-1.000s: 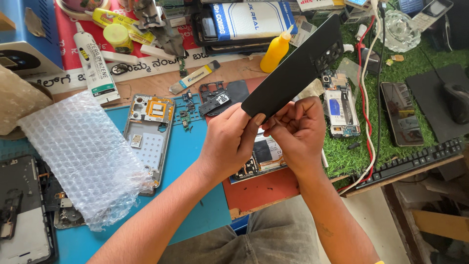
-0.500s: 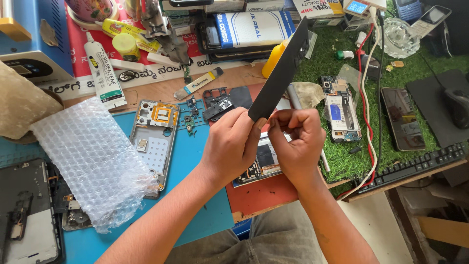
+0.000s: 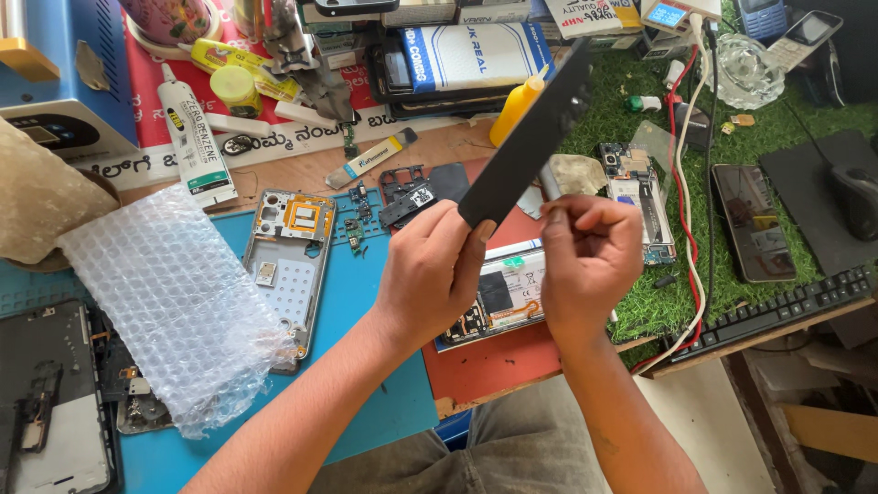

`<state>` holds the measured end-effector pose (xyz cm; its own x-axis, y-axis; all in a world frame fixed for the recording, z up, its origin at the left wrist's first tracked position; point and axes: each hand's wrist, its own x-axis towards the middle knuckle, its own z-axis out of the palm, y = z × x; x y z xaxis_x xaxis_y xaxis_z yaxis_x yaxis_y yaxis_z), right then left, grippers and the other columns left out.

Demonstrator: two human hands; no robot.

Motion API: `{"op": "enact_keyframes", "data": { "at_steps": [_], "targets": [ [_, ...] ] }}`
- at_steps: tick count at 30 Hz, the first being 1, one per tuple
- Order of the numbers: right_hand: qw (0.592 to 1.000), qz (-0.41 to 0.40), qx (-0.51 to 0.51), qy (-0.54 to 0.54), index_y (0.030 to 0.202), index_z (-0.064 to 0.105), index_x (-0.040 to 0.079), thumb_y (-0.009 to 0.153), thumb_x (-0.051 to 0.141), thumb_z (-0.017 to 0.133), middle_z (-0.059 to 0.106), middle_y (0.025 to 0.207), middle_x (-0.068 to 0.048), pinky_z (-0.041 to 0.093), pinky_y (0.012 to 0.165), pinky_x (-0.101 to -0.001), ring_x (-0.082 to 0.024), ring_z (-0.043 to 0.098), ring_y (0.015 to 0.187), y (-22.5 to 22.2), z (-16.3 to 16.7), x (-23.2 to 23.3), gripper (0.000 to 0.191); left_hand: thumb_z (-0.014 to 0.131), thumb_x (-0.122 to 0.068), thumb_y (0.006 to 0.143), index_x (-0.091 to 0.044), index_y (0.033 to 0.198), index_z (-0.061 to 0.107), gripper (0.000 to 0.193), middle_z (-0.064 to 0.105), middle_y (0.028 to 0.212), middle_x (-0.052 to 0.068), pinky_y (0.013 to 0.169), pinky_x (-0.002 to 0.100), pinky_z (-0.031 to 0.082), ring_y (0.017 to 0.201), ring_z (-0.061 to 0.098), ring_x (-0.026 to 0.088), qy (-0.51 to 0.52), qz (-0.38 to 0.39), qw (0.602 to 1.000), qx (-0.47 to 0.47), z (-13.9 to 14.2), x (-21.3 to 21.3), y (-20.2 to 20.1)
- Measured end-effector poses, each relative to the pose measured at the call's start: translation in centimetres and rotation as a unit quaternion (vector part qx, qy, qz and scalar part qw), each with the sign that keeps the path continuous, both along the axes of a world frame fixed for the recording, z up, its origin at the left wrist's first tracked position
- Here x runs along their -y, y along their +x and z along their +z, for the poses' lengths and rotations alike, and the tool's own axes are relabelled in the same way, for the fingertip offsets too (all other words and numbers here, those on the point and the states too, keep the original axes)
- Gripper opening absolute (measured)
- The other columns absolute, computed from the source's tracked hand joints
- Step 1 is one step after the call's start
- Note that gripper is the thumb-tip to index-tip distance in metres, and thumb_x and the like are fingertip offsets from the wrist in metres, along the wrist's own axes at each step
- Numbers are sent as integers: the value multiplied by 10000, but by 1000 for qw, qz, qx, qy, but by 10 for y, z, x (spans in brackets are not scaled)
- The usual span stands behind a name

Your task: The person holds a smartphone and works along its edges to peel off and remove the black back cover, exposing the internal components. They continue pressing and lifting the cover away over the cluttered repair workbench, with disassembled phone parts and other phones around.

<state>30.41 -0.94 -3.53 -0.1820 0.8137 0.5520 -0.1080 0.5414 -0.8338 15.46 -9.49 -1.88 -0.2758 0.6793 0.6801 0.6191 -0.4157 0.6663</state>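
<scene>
Cluttered repair bench: blue mat, red mat, green turf patch on right. Left hand pinches lower end of black phone panel, thumb and fingers clamped on its edge; panel held tilted above the bench, over the opened phone. Right hand fingers curled together around a thin tool touching the panel. One bubble wrap sheet, one phone frame, one white glue tube, one keyboard, one mouse.
</scene>
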Motion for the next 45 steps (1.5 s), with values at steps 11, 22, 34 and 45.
{"op": "enact_keyframes", "data": {
  "at_steps": [11, 22, 34, 45],
  "targets": [
    [998, 20, 46, -42, 1123, 544, 25, 1044, -32, 585, 617, 963, -48, 512, 784, -215, -77, 604, 850, 0, -1, -3, 106, 593, -47, 1053, 29, 961, 576, 120, 559, 781, 144, 604, 386, 423, 664, 540, 324, -8, 11, 996, 93, -4, -1, -2],
    [992, 61, 34, -105, 1209, 651, -38, 1048, 103, 590, 715, 1072, -91, 516, 768, -237, -87, 624, 872, -5, 16, 2, 223, 568, -138, 1071, -13, 777, 521, 322, 589, 698, 68, 566, 324, 439, 624, 580, 175, -64, -8, 981, 185, -18, -3, -6],
    [903, 203, -168, -338, 1002, 635, -28, 979, 33, 615, 678, 775, -105, 536, 594, -298, -171, 661, 638, 11, -9, -20, 68, 407, -556, 1099, -22, 891, 605, 605, 696, 857, 58, 704, 279, 515, 784, 644, 120, -75, -263, 879, 390, -31, -1, -22],
    [876, 333, 0, -349, 985, 685, -74, 931, 21, 615, 710, 892, -66, 534, 727, -236, -95, 660, 783, 18, -13, -16, 130, 709, -221, 935, -55, 1025, 666, 194, 686, 925, -12, 723, 271, 548, 843, 649, 65, -219, -222, 837, 450, -14, -2, -23]
  ]
}}
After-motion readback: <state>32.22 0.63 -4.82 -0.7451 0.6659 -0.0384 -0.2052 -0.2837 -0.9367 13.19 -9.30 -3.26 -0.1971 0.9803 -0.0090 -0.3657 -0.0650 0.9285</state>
